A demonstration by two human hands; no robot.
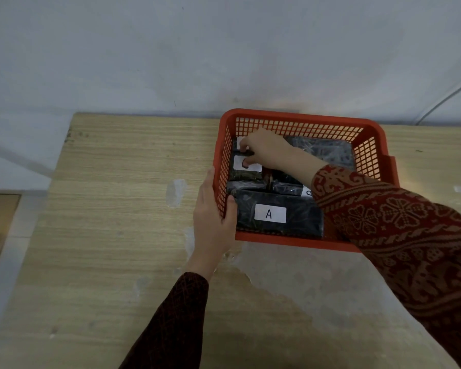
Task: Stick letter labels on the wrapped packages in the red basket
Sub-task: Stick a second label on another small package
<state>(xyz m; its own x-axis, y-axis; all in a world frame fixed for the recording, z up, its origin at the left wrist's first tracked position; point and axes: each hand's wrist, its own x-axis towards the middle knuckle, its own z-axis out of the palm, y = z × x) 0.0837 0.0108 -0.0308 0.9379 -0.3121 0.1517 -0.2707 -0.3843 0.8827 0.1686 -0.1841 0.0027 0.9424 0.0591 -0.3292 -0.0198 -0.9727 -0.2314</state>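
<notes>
The red basket [298, 121], a mesh-walled plastic tray, holds several black wrapped packages lying flat. The nearest package [280, 213], just right of the left hand's [213, 217] hold on the rim, bears a white label [270, 214] reading A. Under the right hand's [266, 150] fingertips lies a package [246, 175] with a white label [250, 166], its letter covered.

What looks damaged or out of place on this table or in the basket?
The table is worn: pale patches where the wood-grain surface has peeled, one left of the basket and a big one in front of it. In the basket, the packages and labels look orderly; nothing is spilled.
</notes>
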